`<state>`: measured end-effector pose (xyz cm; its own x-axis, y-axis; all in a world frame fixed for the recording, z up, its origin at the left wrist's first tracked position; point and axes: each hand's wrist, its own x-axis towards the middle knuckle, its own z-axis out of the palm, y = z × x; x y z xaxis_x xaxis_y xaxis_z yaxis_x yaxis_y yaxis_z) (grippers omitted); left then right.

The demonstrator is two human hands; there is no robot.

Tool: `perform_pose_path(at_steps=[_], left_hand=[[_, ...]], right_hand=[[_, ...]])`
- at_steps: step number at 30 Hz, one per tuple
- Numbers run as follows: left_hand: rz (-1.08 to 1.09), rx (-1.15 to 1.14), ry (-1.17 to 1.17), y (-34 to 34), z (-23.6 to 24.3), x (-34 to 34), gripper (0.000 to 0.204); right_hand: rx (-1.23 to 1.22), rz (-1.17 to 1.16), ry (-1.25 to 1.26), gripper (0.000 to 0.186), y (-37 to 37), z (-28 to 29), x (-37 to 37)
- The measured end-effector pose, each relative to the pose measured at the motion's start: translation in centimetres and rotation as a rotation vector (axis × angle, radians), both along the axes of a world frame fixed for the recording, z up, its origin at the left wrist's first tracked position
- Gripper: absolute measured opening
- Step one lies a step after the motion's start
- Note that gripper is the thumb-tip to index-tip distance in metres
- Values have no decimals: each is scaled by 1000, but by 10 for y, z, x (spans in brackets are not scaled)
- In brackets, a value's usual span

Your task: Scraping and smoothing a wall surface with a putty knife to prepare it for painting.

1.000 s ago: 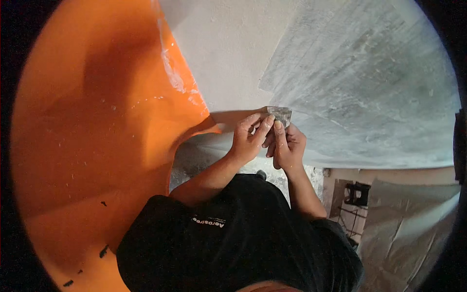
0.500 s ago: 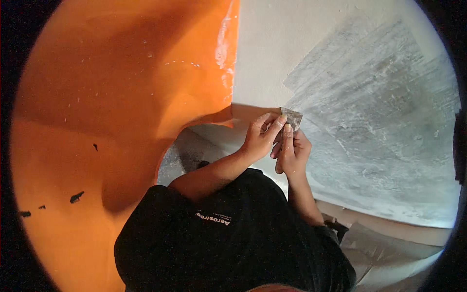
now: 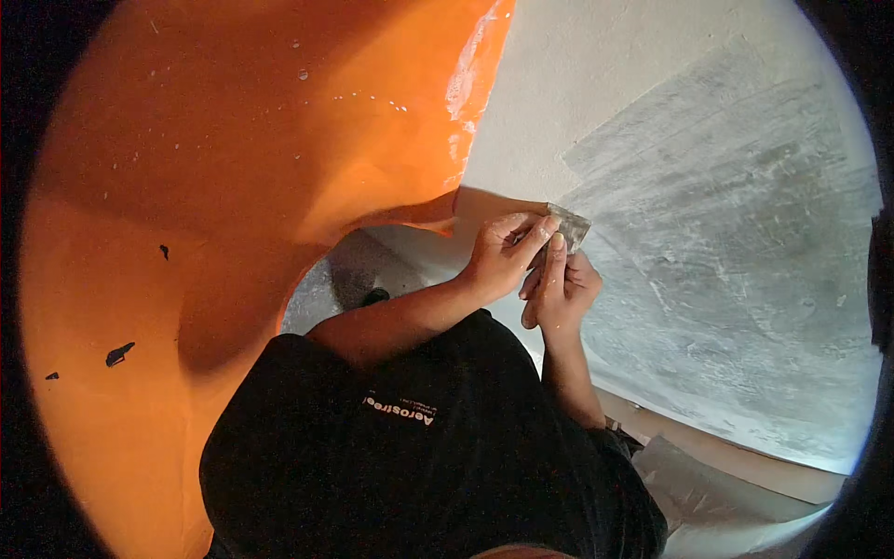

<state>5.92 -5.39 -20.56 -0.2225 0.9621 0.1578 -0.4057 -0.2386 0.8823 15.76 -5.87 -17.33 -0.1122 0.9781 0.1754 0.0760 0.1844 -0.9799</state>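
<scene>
Both hands are together in front of my chest on one small putty knife [image 3: 572, 226] with a flat, grey, smeared blade. My right hand [image 3: 570, 291] is closed round its handle, whose end shows below the fingers, and that thumb points up toward the blade. My left hand [image 3: 503, 256] is closed too, its thumb pressed on the blade near the left edge. Whitish residue marks the thumbs. The blade's underside and several of the fingers are hidden.
To the right is a pale wall [image 3: 531, 112] with a large grey smeared patch [image 3: 708, 205]. An orange wall [image 3: 233, 140] with black flecks fills the left side. Greyish sheeting [image 3: 698, 494] lies at the lower right, beside the wall's bottom edge.
The view has turned slightly, so the wall edge now leans and the patch sits lower. Both hands keep the same hold on the putty knife.
</scene>
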Motion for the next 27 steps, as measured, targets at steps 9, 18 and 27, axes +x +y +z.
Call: perform_pose_path(at_steps=[9, 18, 27], left_hand=[[177, 115, 235, 3, 6, -9, 19], [134, 75, 238, 3, 7, -14, 19], [22, -8, 184, 0, 22, -23, 20]], right_hand=[[97, -63, 15, 39, -1, -3, -16], [100, -44, 58, 38, 2, -6, -16], [27, -29, 123, 38, -3, 8, -23]])
